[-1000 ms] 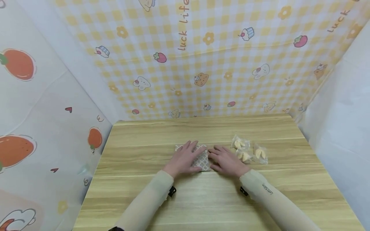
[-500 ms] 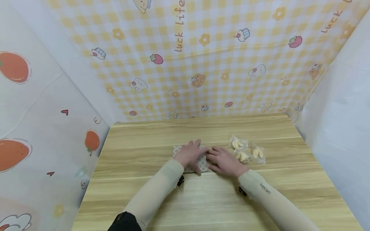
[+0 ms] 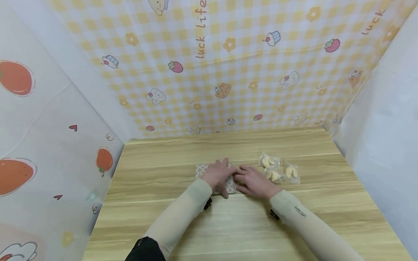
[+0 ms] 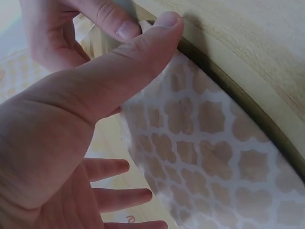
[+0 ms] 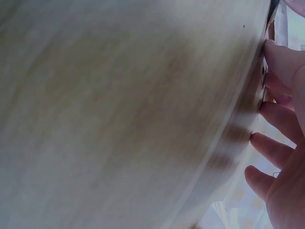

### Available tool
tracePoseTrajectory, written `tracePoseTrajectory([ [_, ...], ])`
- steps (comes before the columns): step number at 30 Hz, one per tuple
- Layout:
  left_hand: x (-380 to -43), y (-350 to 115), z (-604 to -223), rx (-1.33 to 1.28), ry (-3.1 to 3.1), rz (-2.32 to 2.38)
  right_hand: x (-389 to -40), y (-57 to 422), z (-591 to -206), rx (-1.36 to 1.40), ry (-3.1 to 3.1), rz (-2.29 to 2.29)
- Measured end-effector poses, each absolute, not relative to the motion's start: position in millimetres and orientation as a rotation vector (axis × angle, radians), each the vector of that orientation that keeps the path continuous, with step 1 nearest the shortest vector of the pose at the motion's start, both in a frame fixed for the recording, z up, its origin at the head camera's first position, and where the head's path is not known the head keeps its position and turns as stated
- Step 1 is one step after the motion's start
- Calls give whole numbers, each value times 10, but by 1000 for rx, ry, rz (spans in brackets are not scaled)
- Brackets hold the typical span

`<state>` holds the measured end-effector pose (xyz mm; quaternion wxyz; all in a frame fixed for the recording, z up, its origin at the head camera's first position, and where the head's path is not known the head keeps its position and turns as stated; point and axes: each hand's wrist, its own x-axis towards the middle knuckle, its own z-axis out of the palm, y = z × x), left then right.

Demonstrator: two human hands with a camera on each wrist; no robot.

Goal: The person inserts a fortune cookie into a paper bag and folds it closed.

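- Patterned packet (image 4: 205,148) is on the wooden surface (image 3: 241,228), the biggest thing here, near the middle.
- Left hand (image 3: 218,176) is spread over the packet, fingers apart, with the thumb reaching to the near edge.
- That hand has slid right in the last second, so more of the packet's left side shows now.
- Right hand (image 3: 253,182) has hardly moved. Its fingertips are at the packet's right edge, but I can't tell if this grip is pinching it.
- So both hands now look busy at the right end, maybe working on that edge.
- Three little snacks (image 3: 273,174) in clear bags sit right of the packet, just past the right hand.
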<state>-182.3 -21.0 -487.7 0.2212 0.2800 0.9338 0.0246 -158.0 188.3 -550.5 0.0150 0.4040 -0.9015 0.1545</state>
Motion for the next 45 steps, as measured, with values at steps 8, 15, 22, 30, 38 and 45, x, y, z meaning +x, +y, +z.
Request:
tracePoseTrajectory([
  [8,-1833,-160,-4895,845,2589,-38,-1565,1865,-5482,1245,-2845,468],
  [15,-1862,-109,-4895,879,2588,-164,-1558,1868,-5455,1237,-2865,465],
  [22,-1863,-85,-4840,915,2564,-225,-1551,1857,-5435,1234,-2877,467],
  [30,-1854,-92,-4803,985,2559,-265,-1549,1865,-5439,1239,-2852,450],
  [38,-1881,-133,-4863,1064,2573,-233,-1547,1862,-5436,1244,-2829,444],
  [45,-1844,-230,-4881,1071,2615,-138,-1539,1862,-5443,1236,-2810,423],
])
